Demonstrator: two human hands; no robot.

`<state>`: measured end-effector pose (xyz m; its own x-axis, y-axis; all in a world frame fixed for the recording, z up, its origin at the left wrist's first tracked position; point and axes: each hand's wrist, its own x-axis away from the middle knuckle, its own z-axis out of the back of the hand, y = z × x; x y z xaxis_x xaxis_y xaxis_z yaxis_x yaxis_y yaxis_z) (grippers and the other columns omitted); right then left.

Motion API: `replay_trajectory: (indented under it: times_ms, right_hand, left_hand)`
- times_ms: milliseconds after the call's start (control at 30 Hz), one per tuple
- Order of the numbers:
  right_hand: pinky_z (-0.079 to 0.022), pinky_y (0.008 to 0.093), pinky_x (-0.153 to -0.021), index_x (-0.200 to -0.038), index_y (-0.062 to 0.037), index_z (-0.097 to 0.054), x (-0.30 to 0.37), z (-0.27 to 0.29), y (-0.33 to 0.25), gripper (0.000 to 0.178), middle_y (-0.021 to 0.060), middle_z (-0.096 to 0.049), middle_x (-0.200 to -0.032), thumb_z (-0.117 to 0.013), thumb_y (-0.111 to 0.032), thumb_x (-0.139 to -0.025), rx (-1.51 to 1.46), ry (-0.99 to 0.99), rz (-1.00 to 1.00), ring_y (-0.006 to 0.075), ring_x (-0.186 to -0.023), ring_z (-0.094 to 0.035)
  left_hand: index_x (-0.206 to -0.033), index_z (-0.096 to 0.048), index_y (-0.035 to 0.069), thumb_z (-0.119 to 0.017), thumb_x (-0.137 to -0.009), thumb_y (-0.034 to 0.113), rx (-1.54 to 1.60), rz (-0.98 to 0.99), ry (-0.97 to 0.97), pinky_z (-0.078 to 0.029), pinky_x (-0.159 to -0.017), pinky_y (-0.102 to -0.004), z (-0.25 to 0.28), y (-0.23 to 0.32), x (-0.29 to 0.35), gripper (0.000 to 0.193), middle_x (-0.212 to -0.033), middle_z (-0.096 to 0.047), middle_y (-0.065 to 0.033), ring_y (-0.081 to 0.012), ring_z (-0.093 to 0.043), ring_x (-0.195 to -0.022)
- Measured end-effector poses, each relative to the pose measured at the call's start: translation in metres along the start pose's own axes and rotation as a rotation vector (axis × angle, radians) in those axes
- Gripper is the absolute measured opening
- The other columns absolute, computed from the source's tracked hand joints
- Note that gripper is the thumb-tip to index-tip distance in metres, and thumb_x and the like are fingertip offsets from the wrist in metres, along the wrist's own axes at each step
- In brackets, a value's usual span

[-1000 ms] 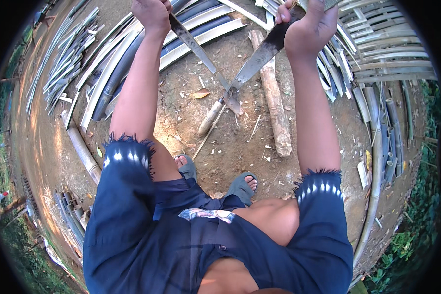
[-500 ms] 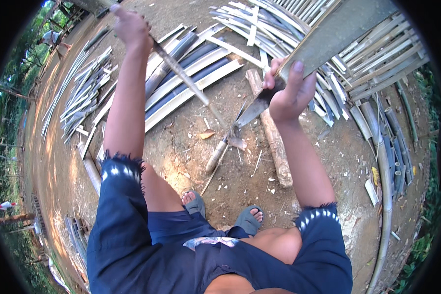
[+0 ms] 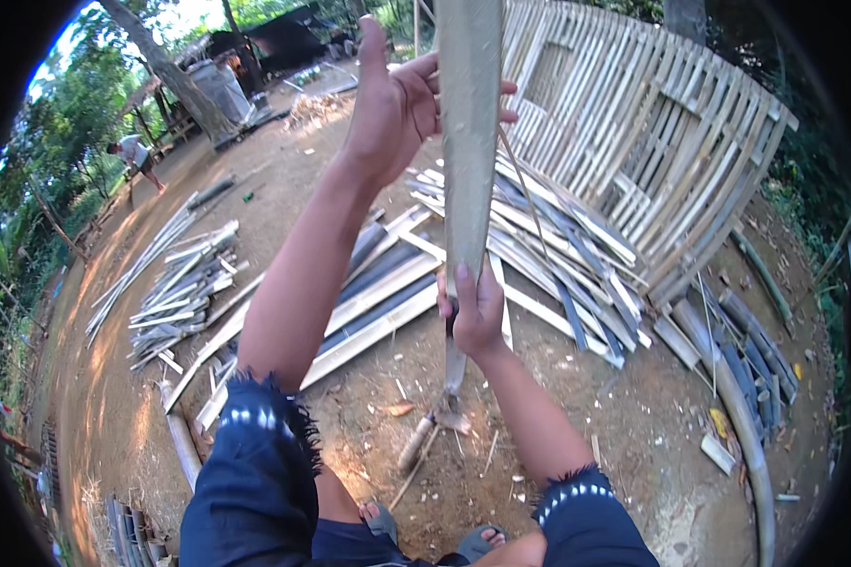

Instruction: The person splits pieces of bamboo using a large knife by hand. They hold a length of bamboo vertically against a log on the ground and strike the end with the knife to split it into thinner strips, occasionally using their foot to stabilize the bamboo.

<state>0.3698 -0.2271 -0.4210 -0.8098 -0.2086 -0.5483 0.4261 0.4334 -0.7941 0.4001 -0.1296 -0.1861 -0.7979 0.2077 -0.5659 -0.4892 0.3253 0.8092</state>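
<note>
My left hand (image 3: 392,104) is raised high, arm stretched up and away from me, fingers curled loosely round the upper part of a long bamboo slat (image 3: 468,142) that stands nearly upright in front of me. My right hand (image 3: 475,312) sits lower, fist clamped tight at the slat's lower end; a knife blade (image 3: 454,370) points down from under it toward the dirt. Split bamboo strips (image 3: 369,302) lie piled beyond, with a woven bamboo panel (image 3: 633,123) leaning at the right.
</note>
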Motion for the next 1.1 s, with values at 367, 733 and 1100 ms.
replay_trajectory:
  times_ms: [367,733,1100]
  right_hand:
    - [-0.043,0.0395,-0.097,-0.128,0.0045,-0.047,0.043,-0.032,0.087,0.046,0.0211,-0.051,-0.121,-0.044,-0.035,-0.106,0.238,0.442,-0.084,0.0285,-0.113,-0.052]
    - [-0.036,0.0527,-0.113,-0.146,0.0045,-0.031,0.354,-0.095,0.208,0.110,0.0310,-0.036,-0.149,-0.079,-0.061,-0.072,1.118,-0.096,-1.492,0.0446,-0.138,-0.039]
    - [-0.049,0.0465,-0.092,-0.109,-0.0042,-0.053,0.316,-0.093,0.276,0.055,0.0177,-0.064,-0.104,-0.085,-0.035,-0.076,0.824,0.523,-1.136,0.0379,-0.102,-0.063]
  left_hand:
    - [-0.091,-0.046,0.012,-0.043,-0.102,0.062,0.060,0.024,0.175,-0.031,-0.045,-0.0216,0.084,0.048,0.037,0.051,-0.062,-0.034,0.0057,-0.0043,-0.032,-0.047]
    - [-0.090,-0.045,0.013,-0.043,-0.102,0.063,0.001,-0.005,0.189,-0.031,-0.047,-0.0230,0.056,0.070,0.077,0.052,-0.062,-0.035,0.0044,-0.0052,-0.032,-0.049]
    - [-0.091,-0.039,0.013,-0.038,-0.103,0.064,-0.038,-0.065,0.243,-0.026,-0.048,-0.0239,0.069,0.084,0.107,0.053,-0.064,-0.029,0.0043,-0.0054,-0.027,-0.050]
